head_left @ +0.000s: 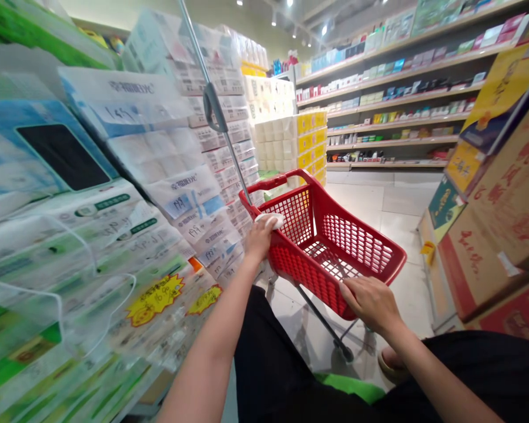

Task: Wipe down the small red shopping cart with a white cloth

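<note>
A small red plastic shopping cart (357, 241) with perforated sides stands in front of my knees, and no goods show in its basket. My left hand (261, 235) is closed on a crumpled white wiping cloth (277, 221), pressed against the cart's upper rim close to the handle end. It could be cloth or tissue; I cannot tell which. At the near lower corner of the basket, my right hand (372, 301) grips the red edge with its fingers curled over it. A metal pole (235, 155) with a grey clip rises from the cart's handle end.
Stacked tissue packs (158, 147) crowd the left side, with a dark-screened phone (64, 155) and a white cable (62, 305) lying on them. Cardboard boxes (502, 217) are piled at right. Stocked shelves (392, 111) line the back beyond the tiled floor (379, 202).
</note>
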Motion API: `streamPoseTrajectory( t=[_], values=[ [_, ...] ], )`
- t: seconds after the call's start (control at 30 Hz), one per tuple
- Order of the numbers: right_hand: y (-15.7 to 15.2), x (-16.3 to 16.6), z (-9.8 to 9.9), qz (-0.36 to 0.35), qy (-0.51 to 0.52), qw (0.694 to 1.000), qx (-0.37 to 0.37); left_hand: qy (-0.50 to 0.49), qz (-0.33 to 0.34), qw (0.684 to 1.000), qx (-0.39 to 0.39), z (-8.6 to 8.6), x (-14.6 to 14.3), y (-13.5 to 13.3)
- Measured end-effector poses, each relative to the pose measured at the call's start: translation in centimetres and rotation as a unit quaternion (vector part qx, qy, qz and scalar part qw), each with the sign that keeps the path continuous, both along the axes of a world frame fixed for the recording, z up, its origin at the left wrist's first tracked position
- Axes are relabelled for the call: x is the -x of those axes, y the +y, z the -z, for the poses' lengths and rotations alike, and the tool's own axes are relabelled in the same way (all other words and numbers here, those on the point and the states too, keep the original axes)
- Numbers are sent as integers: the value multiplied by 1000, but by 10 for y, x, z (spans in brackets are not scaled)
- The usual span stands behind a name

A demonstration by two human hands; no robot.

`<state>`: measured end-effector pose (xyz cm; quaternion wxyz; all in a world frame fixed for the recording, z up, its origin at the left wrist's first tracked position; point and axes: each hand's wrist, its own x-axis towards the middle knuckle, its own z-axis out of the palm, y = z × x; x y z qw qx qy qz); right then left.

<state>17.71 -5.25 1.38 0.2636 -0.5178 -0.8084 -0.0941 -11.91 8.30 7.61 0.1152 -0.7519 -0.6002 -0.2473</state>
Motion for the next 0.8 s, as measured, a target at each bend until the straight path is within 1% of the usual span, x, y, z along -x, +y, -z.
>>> streamPoseTrajectory(
  t=[0.07, 0.1, 0.13, 0.2, 0.27, 0.4, 0.47, 0.5, 0.57, 0.63, 0.67, 0.7, 0.8],
  values=[
    [1, 4, 0, 1, -1, 1000, -1, -13, -38, 999, 4, -8, 6, 11],
    [2, 5, 1, 3, -2, 1000, -2, -20, -41, 999, 4, -9, 4, 12],
    [2, 7, 1, 7, -3, 1000, -3, -28, -32, 999, 4, -9, -1, 10],
    [4, 10, 1, 13, -5, 1000, -6, -40, 17, 999, 7, -1, -19, -3],
    [5, 12, 1, 14, -6, 1000, -10, -51, 78, 995, 17, 14, -44, -28],
    [6, 10, 3, 10, -12, 1000, -21, -81, 193, 977, 34, 44, -96, -94],
    [5, 8, 4, 9, -19, 999, -25, -79, 237, 968, 34, 51, -113, -117],
    [4, 7, 4, 8, -23, 999, -25, -69, 254, 964, 33, 52, -117, -123],
    [2, 6, 4, 7, -29, 999, -22, -32, 280, 959, 28, 51, -117, -124],
    [1, 5, 2, 5, -30, 999, -16, 10, 290, 957, 18, 47, -105, -109],
    [0, 5, 1, 5, -27, 1000, -13, 22, 281, 959, 12, 44, -96, -99],
    [0, 6, 0, 5, -25, 1000, -10, 25, 261, 965, 6, 41, -87, -88],
    [1, 9, -1, 10, -22, 1000, -4, -4, 169, 986, -4, 33, -64, -60]
  ],
)
